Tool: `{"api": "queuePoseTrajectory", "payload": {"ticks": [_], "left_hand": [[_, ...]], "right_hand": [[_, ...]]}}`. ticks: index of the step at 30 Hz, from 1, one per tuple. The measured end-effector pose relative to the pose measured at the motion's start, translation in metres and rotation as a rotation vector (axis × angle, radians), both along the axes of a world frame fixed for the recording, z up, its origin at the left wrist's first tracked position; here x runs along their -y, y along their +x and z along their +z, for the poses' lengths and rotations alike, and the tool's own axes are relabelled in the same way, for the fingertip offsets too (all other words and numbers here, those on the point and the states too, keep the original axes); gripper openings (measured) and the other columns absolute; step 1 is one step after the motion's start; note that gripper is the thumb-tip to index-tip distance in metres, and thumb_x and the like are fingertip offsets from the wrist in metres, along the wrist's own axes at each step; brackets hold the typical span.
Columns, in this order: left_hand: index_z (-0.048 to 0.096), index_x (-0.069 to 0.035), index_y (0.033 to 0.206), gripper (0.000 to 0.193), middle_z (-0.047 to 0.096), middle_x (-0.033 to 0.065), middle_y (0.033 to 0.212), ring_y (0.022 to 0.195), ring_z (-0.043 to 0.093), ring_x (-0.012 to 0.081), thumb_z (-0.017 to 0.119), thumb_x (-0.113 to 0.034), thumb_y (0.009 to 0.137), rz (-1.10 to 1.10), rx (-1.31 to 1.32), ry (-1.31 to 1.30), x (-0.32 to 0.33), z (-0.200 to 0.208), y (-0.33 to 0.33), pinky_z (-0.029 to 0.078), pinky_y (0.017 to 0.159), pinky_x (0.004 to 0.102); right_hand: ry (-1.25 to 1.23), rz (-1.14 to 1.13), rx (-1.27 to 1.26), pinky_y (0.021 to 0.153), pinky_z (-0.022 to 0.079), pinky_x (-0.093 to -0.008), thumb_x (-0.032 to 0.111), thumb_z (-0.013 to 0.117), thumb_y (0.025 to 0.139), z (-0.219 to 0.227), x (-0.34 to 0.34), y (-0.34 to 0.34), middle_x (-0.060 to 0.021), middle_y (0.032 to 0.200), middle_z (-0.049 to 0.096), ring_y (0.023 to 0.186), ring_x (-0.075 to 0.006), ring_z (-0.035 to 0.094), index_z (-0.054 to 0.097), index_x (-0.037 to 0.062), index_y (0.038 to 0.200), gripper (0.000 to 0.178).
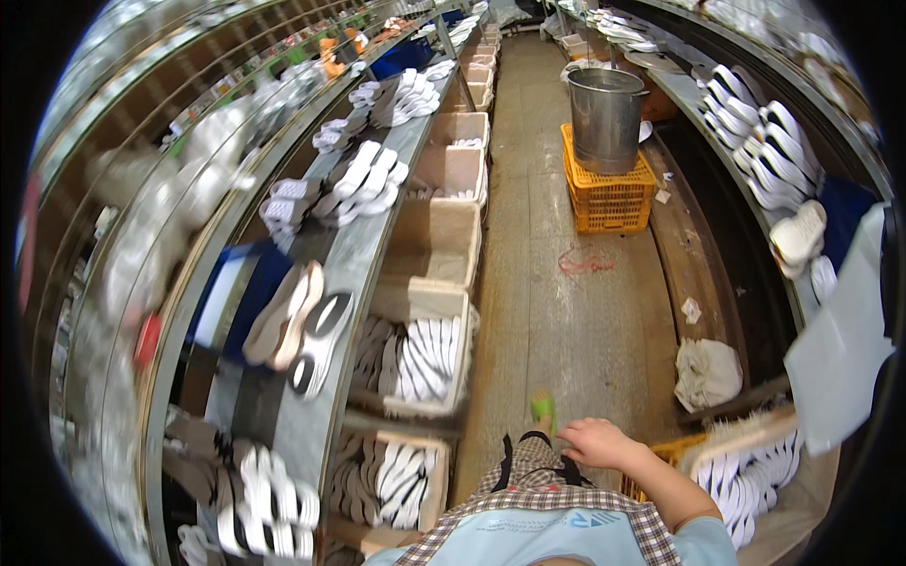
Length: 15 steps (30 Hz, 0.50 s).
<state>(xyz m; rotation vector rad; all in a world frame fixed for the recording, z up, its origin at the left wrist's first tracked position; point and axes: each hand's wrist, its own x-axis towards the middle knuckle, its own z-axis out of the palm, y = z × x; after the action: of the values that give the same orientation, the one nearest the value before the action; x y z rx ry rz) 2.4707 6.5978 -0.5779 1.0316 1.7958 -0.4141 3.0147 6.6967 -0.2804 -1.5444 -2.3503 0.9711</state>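
Note:
My right hand hangs in front of the checked apron, its fingers loosely bent and apart, with nothing seen in them. My left hand is out of view. To the right of my right arm stands a bin packed with white shoe soles. On my left, two pale bins hold rows of white and grey-brown soles below the bench. The metal bench above them carries a few loose soles and stacks of white soles.
A walkway runs ahead between the benches. A metal bucket sits on an orange crate at its right side. Crumpled white cloth lies near the right bench, where soles are stacked. A white sheet hangs at right.

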Motion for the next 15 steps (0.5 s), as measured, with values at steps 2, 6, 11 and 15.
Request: {"api": "queuePoseTrajectory", "payload": {"ticks": [2, 6, 11, 15], "left_hand": [[0.064, -0.001, 0.091, 0.039, 0.063, 0.0205, 0.092, 0.086, 0.06, 0.0345, 0.053, -0.037, 0.08, 0.004, -0.003, 0.032, -0.097, 0.003, 0.031, 0.047, 0.076, 0.0424], [0.063, 0.0, 0.095, 0.041, 0.061, 0.0228, 0.098, 0.09, 0.059, 0.0362, 0.052, -0.037, 0.081, -0.267, 0.085, 0.271, -0.332, 0.017, 0.124, 0.046, 0.08, 0.0431], [0.054, 0.001, 0.111, 0.041, 0.061, 0.0178, 0.103, 0.098, 0.058, 0.0278, 0.058, -0.029, 0.083, -0.357, 0.423, 0.809, -0.664, 0.108, 0.34, 0.045, 0.084, 0.0344], [0.045, -0.005, 0.122, 0.037, 0.058, 0.0086, 0.108, 0.096, 0.059, 0.0193, 0.051, -0.025, 0.091, 0.087, 0.961, 0.493, -0.857, 0.159, 0.479, 0.048, 0.079, 0.0311]], "right_hand": [[-0.031, -0.046, -0.06, 0.08, 0.045, -0.0416, 0.026, 0.055, 0.082, -0.006, -0.081, 0.021, -0.0125, 0.1, 0.059, 0.095, -0.0318, 0.056, 0.054, 0.0092, 0.113, 0.035], [0.029, -0.012, -0.019, 0.08, 0.045, -0.0414, 0.026, 0.056, 0.082, 0.022, -0.23, 0.065, -0.0132, 0.1, 0.059, 0.096, -0.0321, 0.056, 0.054, 0.0087, 0.113, 0.035], [0.061, -0.085, -0.149, 0.079, 0.046, -0.0419, 0.025, 0.057, 0.081, 0.03, -0.406, 0.145, -0.0139, 0.101, 0.059, 0.095, -0.0325, 0.055, 0.054, 0.0081, 0.112, 0.035], [0.05, -0.17, -0.132, 0.079, 0.046, -0.0416, 0.025, 0.057, 0.081, -0.007, -0.548, 0.228, -0.0151, 0.098, 0.06, 0.094, -0.0333, 0.056, 0.056, 0.0078, 0.11, 0.033]]}}
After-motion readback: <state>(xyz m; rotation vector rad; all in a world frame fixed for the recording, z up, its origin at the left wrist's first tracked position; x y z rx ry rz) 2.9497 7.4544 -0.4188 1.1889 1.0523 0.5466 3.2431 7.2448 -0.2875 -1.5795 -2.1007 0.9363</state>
